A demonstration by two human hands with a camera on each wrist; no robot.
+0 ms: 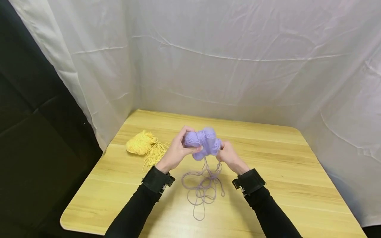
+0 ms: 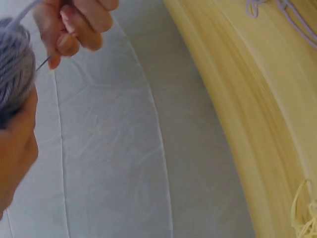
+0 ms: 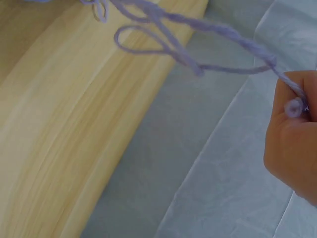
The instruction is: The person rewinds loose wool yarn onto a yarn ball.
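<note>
Loose purple strand [image 1: 202,190], purple skein [image 1: 203,141] half-hidden by fingers [image 1: 190,151]

A ball of yarn [image 1: 203,140] is hanging between both hands above the table [image 1: 282,172]; loose strands [image 1: 202,188] are lying beneath it, seemingly touching the tabletop, another skein [image 1: 141,142] sitting left.

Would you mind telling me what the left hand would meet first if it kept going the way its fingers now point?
The left hand already grips the purple yarn ball, so that comes first; just beyond it is the right hand. Depth is uncertain.
</note>
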